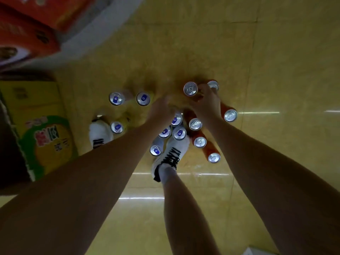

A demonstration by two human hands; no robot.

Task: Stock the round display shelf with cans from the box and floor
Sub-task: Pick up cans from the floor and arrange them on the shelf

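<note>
Several cans stand on the yellow tiled floor. Yellow cans with blue tabs [116, 98] are on the left and red cans with silver tops [195, 124] on the right. My right hand [207, 103] reaches down among the far red cans, its fingers curled against a red can [190, 88]. Blurred by motion, my left hand [161, 110] is low over the blue-tab cans near the middle [176, 119]; its grip is not clear. The round display shelf [95, 32] curves across the top left.
A yellow printed carton [44, 129] lies at the left. Red boxes [24, 34] sit on the shelf. My two white shoes [170, 155] [100, 133] stand among the cans. Bare floor stretches to the right and far side.
</note>
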